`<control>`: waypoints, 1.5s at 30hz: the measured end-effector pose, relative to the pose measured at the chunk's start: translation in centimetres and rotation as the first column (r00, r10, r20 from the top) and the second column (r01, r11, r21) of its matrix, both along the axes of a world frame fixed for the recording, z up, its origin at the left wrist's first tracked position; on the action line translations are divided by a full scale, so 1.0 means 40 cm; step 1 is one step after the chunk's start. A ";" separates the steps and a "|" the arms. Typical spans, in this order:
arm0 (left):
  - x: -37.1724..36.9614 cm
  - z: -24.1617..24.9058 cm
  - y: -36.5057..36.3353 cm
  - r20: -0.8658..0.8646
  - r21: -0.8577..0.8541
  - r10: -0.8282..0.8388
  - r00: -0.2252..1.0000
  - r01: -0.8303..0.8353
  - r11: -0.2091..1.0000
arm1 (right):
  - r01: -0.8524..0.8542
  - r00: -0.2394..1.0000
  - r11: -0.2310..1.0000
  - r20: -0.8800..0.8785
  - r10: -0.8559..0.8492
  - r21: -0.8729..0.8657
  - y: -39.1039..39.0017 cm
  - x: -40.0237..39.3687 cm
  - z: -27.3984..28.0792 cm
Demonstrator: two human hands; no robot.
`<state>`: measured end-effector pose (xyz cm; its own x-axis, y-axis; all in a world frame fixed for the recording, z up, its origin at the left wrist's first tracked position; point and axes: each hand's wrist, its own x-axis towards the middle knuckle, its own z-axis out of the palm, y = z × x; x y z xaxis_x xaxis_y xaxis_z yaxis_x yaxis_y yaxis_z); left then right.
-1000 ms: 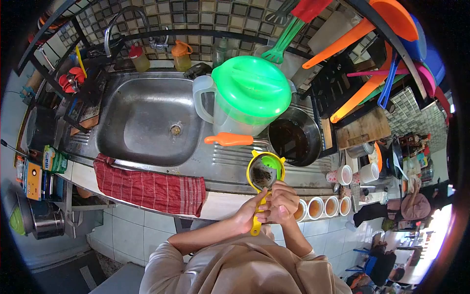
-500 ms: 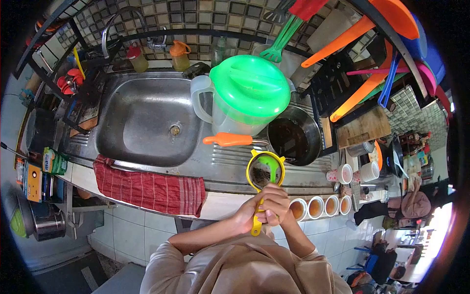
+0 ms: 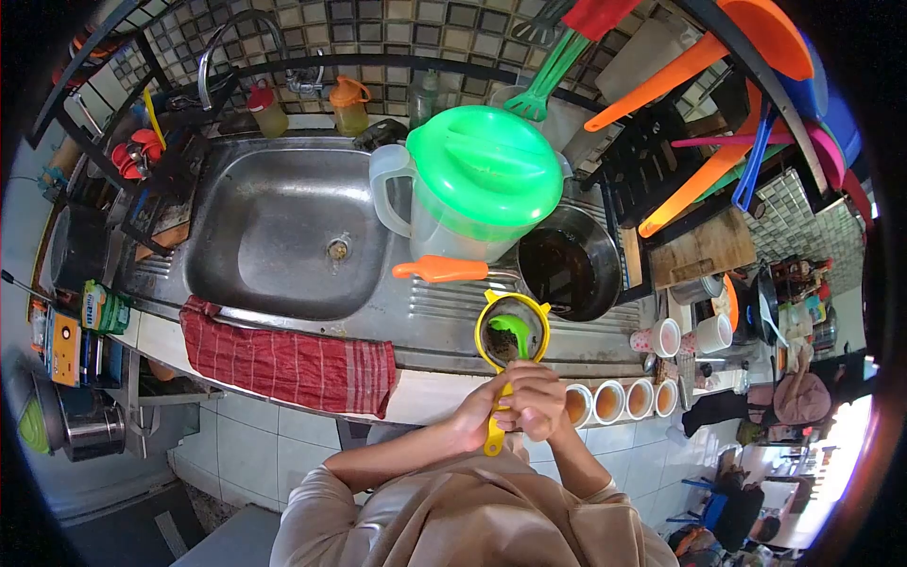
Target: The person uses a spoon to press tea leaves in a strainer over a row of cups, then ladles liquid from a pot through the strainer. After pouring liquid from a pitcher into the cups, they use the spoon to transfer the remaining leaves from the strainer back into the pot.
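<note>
My left hand [image 3: 475, 416] is closed round the handle of a yellow-rimmed strainer [image 3: 493, 357], held over the counter's front edge. In its mesh lies dark, wet residue that looks like tea leaves or coffee grounds. My right hand [image 3: 534, 399] is closed on a green spoon [image 3: 510, 325], whose bowl rests inside the strainer with some dark residue on it. Just beyond stands a clear plastic pitcher [image 3: 453, 236] with a green lid [image 3: 487, 170]. A pot [image 3: 572, 260] with an orange handle [image 3: 439, 269] holds a little dark liquid.
Several cups of brown liquid [image 3: 608, 401] line the counter edge on the right, near stacked paper cups [image 3: 709, 335]. A steel sink [image 3: 283, 236] lies left, with a red cloth [image 3: 288, 359] over its front edge. Orange utensils [image 3: 661, 80] hang at upper right. Another person [image 3: 801, 397] is at far right.
The green spoon's bowl has shifted slightly down and left in the strainer, and now carries dark residue. My right hand has moved a little; my left hand and the strainer stay put.
</note>
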<state>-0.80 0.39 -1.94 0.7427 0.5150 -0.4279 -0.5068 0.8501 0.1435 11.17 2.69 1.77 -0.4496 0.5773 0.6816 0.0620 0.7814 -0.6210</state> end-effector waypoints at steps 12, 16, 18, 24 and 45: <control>0.005 0.000 0.005 0.063 -0.156 -0.056 0.996 0.066 0.986 | 0.155 0.963 0.974 -0.196 -0.186 -0.164 -0.026 -0.004 0.001; -0.001 0.010 0.011 0.046 -0.082 -0.077 0.996 0.081 0.993 | 0.095 0.936 0.949 -0.298 -0.189 -0.301 -0.021 0.005 0.036; 0.002 0.003 0.009 0.051 -0.065 -0.085 0.995 0.088 0.994 | 0.170 0.936 0.946 -0.255 -0.242 -0.275 -0.030 -0.009 0.033; 0.011 0.009 0.006 -0.014 -0.113 -0.047 0.999 0.045 0.993 | 0.122 0.951 0.978 -0.263 -0.164 -0.168 0.000 -0.009 0.026; 0.006 0.005 0.004 0.018 -0.090 -0.064 0.998 0.065 0.994 | 0.120 0.927 0.967 -0.324 -0.189 -0.224 0.002 0.014 0.022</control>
